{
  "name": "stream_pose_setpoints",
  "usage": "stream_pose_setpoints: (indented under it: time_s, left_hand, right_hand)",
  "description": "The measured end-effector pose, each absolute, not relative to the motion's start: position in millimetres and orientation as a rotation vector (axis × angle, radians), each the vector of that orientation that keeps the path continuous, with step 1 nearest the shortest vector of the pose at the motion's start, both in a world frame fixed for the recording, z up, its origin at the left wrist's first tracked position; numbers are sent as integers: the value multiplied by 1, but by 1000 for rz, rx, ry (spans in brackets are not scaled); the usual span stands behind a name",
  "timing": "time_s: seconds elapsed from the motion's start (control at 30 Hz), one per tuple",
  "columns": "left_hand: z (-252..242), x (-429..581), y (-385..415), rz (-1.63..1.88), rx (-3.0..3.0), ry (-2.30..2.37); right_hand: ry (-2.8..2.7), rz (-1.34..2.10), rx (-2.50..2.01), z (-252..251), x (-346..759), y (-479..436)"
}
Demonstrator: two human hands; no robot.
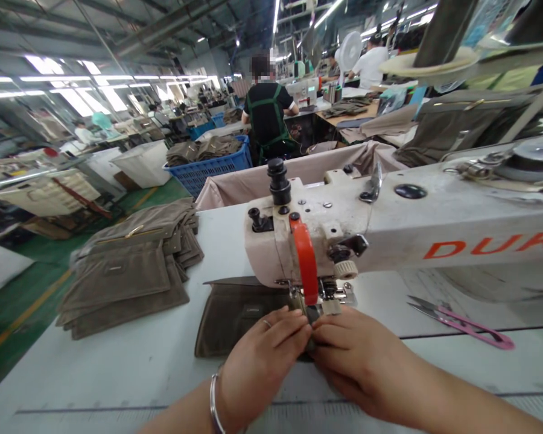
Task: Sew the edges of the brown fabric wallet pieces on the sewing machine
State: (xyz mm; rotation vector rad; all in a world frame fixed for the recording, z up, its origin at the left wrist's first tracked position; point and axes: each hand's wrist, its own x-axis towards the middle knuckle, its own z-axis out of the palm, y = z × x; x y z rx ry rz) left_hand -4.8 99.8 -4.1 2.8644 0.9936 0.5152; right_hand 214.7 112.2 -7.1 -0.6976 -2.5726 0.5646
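Note:
A dark olive-brown fabric piece (228, 319) with a small label lies flat on the sewing table, its right part under the head of a white sewing machine (271, 241). My left hand (266, 355), a bracelet at its wrist, has its fingers together and pressed on the fabric's right edge near the presser foot. Close beside it, my right hand (353, 355) pinches the same edge, thumb and fingers closed. The fingertips of both hands almost meet just in front of the needle area. An orange guard (305, 259) partly hides the needle.
Pink-handled thread snips (466, 325) lie right of my right hand. A pile of similar fabric pieces (122, 271) sits at the table's left. Behind are a pink cloth-lined bin (253, 193), a blue crate (212, 172) and a seated person (268, 111). A ruler strip marks the front edge.

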Motion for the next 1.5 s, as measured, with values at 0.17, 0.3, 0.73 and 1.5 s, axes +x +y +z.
stream_pose_setpoints:
  time_s: [0.17,0.3,0.73,1.5]
  left_hand:
    - [-11,-6,101,380,2849,982]
    - [-10,-9,110,367,2902,958]
    - [0,-11,111,627,2779,1025]
    - [-1,-9,108,571,2811,911]
  right_hand:
    - [-2573,566,-682,-9,214,111]
    - [-2558,524,-693,-11,209,112]
    - [-2476,553,-718,-5,226,123]
    - [-2478,516,-751,-9,217,118]
